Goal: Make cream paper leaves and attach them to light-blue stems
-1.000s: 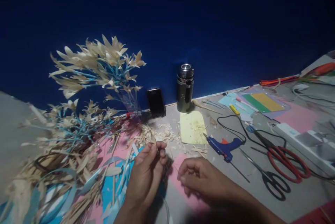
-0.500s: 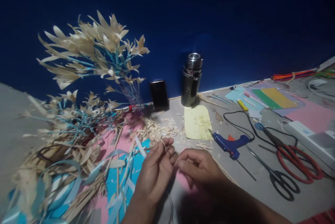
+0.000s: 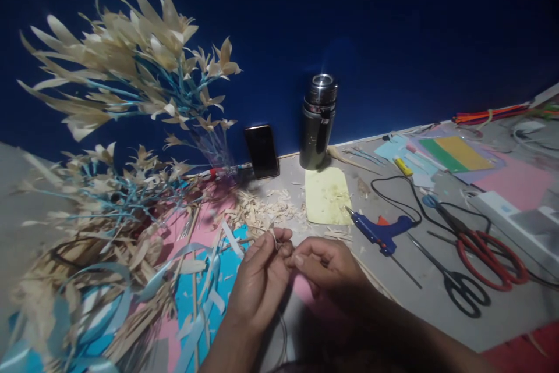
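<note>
**Both hands meet over the desk, a thin strand in the left**

You have your left hand [image 3: 264, 277] just nearer to you than the yellow sheet [image 3: 325, 184], and to its left, thumb and forefinger pinched on a thin pale strand [image 3: 275, 239]. Your right hand [image 3: 326, 262] is nearer to you than the sheet too, its fingers curled and its fingertips against your left hand; you cannot tell whether it grips anything. On the desk [image 3: 510, 309], the flask [image 3: 317, 140] stands upright just beyond the sheet, with the phone [image 3: 262, 152] propped upright beyond it to the left. The blue glue gun [image 3: 371, 231] lies to its right, nozzle at the sheet's edge. Further right are black-handled scissors [image 3: 449, 277] and red-handled scissors [image 3: 469, 237]. Shavings [image 3: 262, 208] spread left of the sheet; beyond them, pale flowers [image 3: 163, 54] rise on blue stems.
</note>
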Available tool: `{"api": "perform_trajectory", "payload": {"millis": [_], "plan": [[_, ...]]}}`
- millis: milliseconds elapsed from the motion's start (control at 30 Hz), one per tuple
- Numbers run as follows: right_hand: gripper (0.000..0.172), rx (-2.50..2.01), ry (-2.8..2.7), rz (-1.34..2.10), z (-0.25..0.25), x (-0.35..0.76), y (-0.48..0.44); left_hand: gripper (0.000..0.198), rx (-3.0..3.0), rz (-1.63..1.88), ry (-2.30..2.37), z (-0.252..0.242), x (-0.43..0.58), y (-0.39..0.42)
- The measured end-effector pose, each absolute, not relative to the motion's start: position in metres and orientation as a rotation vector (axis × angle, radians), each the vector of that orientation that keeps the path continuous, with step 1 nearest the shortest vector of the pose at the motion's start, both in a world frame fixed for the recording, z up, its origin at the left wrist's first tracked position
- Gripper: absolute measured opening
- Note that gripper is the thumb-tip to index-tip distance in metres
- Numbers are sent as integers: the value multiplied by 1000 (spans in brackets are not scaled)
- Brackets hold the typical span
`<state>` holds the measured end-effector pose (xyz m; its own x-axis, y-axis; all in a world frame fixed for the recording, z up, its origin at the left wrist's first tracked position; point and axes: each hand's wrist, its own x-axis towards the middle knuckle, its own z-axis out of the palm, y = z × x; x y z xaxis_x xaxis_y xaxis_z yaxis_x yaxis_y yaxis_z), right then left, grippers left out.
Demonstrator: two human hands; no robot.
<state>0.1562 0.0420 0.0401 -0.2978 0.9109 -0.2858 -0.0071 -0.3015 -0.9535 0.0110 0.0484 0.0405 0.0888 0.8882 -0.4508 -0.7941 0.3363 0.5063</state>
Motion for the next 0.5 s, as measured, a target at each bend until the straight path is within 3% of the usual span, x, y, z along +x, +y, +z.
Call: {"api": "perform_trajectory", "payload": {"millis": [500], "plan": [[15, -1191, -1213, 1675, 42, 154, 40, 22, 176, 1314, 794, 39, 16, 44]]}}
